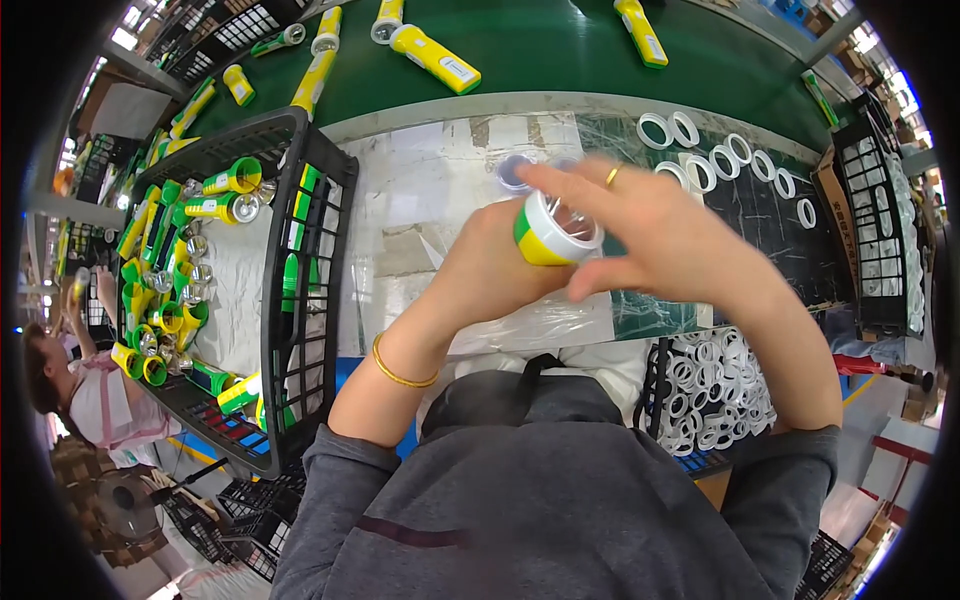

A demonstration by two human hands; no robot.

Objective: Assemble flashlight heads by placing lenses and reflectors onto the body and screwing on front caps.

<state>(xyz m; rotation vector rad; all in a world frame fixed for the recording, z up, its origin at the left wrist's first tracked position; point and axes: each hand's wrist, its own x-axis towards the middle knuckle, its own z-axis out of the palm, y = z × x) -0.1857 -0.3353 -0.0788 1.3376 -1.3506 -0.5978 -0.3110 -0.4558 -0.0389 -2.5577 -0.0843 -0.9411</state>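
My left hand point(490, 270) is wrapped around a yellow and green flashlight head point(545, 235), holding it with the reflector end up. A white ring sits on the top of that head. My right hand point(650, 225) is over it, fingers spread, thumb and fingertips touching the white ring's rim. A small clear round lens point(512, 170) lies on the bench just beyond my hands.
A black crate point(300, 260) of yellow and green flashlight parts stands at my left. White rings point(740, 160) lie spread on the bench at right, and more fill a bin point(715, 390) by my right elbow. Finished flashlights point(435, 55) lie on the green belt behind. Another person point(90, 390) is at far left.
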